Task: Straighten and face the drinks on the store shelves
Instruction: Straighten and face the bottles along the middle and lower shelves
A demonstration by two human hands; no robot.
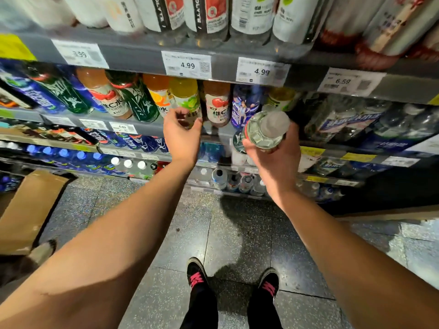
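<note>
My right hand [273,153] grips a clear bottle [266,130] with a grey cap, held in front of the second shelf with its top pointing at me. My left hand [183,134] reaches to the base of a yellow-green drink bottle [187,98] on that shelf; its fingers curl around the bottle's lower end, and whether they grip it is unclear. Beside it stand an orange drink [156,91] and a red-labelled bottle [217,103]. A blue bottle [244,103] stands right of those.
Price tags [187,65] line the shelf edge above. White-labelled bottles [209,15] fill the top shelf. Packs of water [356,119] sit at right. Lower shelves hold blue and clear bottles [221,179]. A cardboard box [31,207] leans on the floor at left, near my feet [197,276].
</note>
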